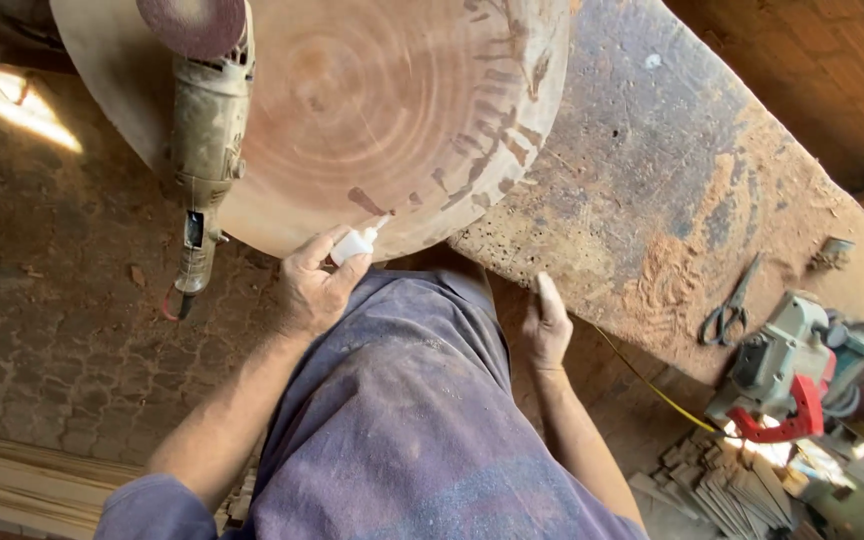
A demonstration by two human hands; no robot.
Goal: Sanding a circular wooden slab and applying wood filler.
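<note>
I see a small white plastic glue bottle (354,245) just left of centre, its narrow nozzle tipped up toward one o'clock and touching the rim of a round wooden slab (382,110). My left hand (312,285) is curled around the bottle, thumb and fingers pinching its body. The slab is a cross-cut log disc, pale reddish-brown, smooth-sanded with clear concentric growth rings and dark cracks and bark-like flecks along its edge at three to five o'clock. It lies on a thick, rough wooden workbench (652,170), grey and weathered, dusted with orange sawdust.

My right hand (547,325) sits at four o'clock from the bottle, flat with fingers together and pressed against the bench's front edge, holding nothing.

At ten o'clock a dusty angle grinder (207,140) rests on the slab, its dark red sanding disc at the top and its grimy body hanging past the rim. At three o'clock on the bench lie metal scissors (730,308); beyond them sits a grey-green power tool with a red handle (787,385). Below it are stacked thin wood offcuts (732,485). Long planks (22,480) lie at eight o'clock on the brick-paved floor (52,300).
</note>
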